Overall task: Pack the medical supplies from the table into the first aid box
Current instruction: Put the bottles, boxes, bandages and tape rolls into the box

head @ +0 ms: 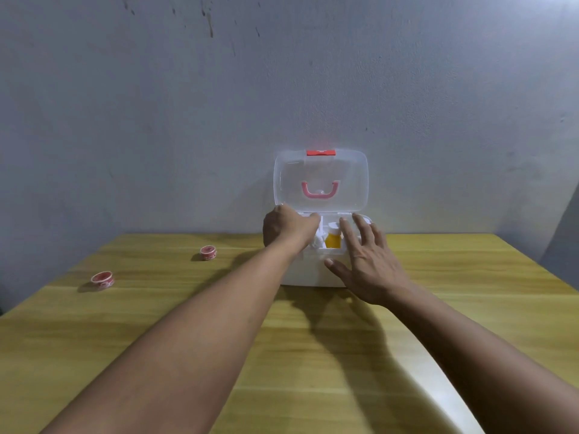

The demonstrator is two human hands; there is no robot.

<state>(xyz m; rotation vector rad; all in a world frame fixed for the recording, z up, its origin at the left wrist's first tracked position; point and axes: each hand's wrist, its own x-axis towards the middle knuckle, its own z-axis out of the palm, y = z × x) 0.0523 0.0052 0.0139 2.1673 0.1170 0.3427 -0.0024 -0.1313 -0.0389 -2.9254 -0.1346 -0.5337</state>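
Note:
A white first aid box (308,272) stands at the table's far edge, its clear lid (321,180) with a pink handle propped upright against the wall. Inside I see a yellow bottle with a white cap (332,239) and some white items. My left hand (289,228) reaches into the box's left side, fingers curled; what it holds is hidden. Over the box's right front, my right hand (365,261) rests with fingers spread and nothing in it. Two red-and-white tape rolls lie on the table to the left, one nearer the box (208,252) and one farther left (102,280).
The wooden table (156,324) runs up to a grey wall. A white rounded object (438,386) shows under my right forearm at the lower right.

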